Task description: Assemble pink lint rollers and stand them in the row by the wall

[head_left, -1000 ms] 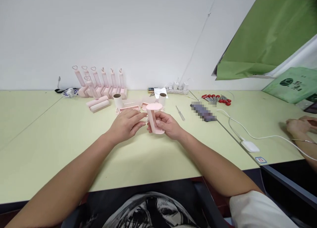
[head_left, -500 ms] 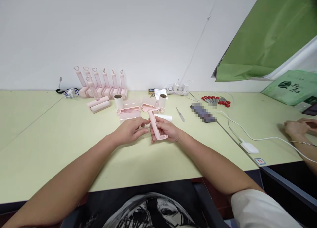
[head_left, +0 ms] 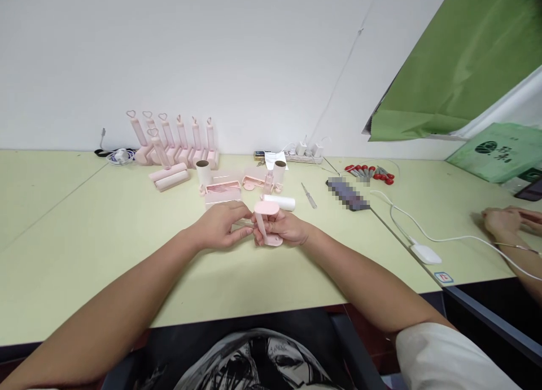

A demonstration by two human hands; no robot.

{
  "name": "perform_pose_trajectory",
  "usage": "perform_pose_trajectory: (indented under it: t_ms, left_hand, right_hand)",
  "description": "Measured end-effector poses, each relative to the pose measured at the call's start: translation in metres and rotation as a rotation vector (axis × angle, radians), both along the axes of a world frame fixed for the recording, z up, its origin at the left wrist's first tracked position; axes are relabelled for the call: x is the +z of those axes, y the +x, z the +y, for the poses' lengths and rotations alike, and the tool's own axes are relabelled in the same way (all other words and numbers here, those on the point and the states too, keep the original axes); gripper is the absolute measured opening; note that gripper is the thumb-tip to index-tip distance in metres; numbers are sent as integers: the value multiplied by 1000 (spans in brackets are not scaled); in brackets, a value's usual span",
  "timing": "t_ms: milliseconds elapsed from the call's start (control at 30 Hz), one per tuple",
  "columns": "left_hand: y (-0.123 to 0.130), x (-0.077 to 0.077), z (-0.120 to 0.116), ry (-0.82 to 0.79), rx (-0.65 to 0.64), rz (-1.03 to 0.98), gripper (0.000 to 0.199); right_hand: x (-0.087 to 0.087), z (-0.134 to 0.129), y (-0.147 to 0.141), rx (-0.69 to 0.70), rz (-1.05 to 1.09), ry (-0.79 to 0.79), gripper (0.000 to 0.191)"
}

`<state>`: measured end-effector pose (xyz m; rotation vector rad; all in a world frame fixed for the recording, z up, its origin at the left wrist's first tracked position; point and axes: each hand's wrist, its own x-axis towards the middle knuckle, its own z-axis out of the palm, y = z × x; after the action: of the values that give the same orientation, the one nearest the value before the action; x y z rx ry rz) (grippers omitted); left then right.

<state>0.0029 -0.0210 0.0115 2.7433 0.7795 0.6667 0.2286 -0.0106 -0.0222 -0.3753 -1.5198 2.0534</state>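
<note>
My right hand (head_left: 288, 227) is closed around a pink lint roller frame (head_left: 261, 226), a bracket with a rounded plate at each end. Pinched between the thumb and fingers of my left hand (head_left: 223, 225) is a clear tube-like handle (head_left: 243, 223), whose right end meets the frame by my right fingertips. Whether the two parts are joined there cannot be made out. Just behind my hands lies a white roll (head_left: 280, 202). Pink lint roller parts (head_left: 223, 187) and two upright paper rolls with brown cores, including the left roll (head_left: 204, 174), stand beyond.
Several pink lint rollers with heart-shaped loops (head_left: 182, 144) stand by the wall. A screwdriver (head_left: 309, 196), a blurred phone (head_left: 348, 194) and red-handled tools (head_left: 367, 171) lie right of centre. A white cable runs to a charger (head_left: 425, 253). Another person's hands (head_left: 506, 220) rest at far right.
My right hand has turned the pink frame so that one rounded end plate now faces up toward me. My left hand keeps its pinch on the clear handle, nearly in place.
</note>
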Motion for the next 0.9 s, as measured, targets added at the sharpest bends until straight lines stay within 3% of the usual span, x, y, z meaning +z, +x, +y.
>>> perform_pose_trajectory:
  t_ms: [267,400,533,667,800,900]
  left_hand:
    - [-6,3,2,-36,49,15,34]
    - [-19,5,13,-38,222,20,38]
    - [-27,9,21,-70,394,-7,43]
    - [-25,12,19,-130,491,-8,42]
    - [-24,13,17,-149,474,7,29]
    - [-22,12,14,-185,383,24,35]
  right_hand:
    - [8,-2,1,-52,-19,15,44]
    - [14,8,14,-298,-125,74,50]
    - [9,16,19,-617,-570,474,27]
    - [0,16,8,-656,-879,845,27]
    - [0,11,-3,-595,-1024,990,32]
    - [5,4,-6,-655,-954,981,38]
